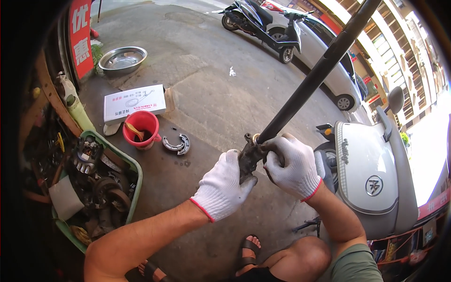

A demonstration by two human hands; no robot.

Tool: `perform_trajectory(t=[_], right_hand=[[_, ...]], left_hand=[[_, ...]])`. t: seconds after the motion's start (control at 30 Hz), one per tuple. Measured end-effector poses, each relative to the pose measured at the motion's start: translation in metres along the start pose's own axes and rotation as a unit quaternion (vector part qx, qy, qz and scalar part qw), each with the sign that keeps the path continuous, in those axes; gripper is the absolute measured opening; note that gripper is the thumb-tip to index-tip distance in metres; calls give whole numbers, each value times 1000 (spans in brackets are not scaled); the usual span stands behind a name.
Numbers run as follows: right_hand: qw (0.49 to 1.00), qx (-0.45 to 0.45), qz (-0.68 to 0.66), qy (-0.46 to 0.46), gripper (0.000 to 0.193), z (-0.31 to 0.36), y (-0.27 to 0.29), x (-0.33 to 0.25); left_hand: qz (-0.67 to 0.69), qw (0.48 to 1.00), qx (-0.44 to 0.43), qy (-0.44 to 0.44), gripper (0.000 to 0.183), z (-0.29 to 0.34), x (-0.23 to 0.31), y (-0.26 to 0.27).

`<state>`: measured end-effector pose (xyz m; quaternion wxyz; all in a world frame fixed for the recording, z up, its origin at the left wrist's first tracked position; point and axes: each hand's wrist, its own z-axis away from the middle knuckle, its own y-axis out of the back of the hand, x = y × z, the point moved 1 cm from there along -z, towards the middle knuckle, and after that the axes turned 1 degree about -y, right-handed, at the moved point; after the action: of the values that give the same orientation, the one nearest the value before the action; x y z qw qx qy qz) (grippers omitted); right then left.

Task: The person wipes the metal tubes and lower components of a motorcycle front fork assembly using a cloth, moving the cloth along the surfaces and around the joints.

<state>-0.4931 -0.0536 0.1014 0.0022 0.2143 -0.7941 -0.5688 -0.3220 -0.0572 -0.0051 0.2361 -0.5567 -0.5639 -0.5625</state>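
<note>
A long black tube (312, 87) slants up to the far right. At its lower end a brass-coloured ring (255, 138) meets a dark, greasy metal bracket (249, 159). My left hand (223, 182), in a white knitted glove, is wrapped around this bracket from the left, thumb below. My right hand (293, 164), gloved the same way, has its fingers curled and pressed together against the bracket's right side, just under the tube. What lies between those fingertips is hidden. Two curved brake shoes (185, 143) lie on the ground beyond my left hand.
A red bucket (152, 126), a white box (154, 96) and a metal basin (123, 70) stand ahead on the left. A green crate (137, 170) full of greasy parts is at my left. A pale scooter (364, 155) stands close on my right. Another scooter (263, 26) and a car are farther off.
</note>
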Motion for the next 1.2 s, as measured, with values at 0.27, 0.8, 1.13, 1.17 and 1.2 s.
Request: perform_trajectory(t=[0.27, 0.8, 1.13, 1.17, 1.2], right_hand=[[995, 62, -44, 65, 20, 2, 11, -2], [991, 65, -57, 102, 21, -2, -1, 19], [998, 64, -11, 0, 20, -1, 15, 49], [996, 80, -31, 20, 16, -1, 11, 40], [996, 64, -31, 54, 17, -2, 4, 32]], left_hand=[[-21, 999, -6, 25, 59, -5, -2, 3], [-9, 1000, -5, 12, 55, -6, -2, 5], [8, 1000, 3, 0, 55, -6, -5, 4], [7, 1000, -1, -4, 54, -5, -5, 3], [20, 1000, -11, 13, 55, -4, -5, 3]])
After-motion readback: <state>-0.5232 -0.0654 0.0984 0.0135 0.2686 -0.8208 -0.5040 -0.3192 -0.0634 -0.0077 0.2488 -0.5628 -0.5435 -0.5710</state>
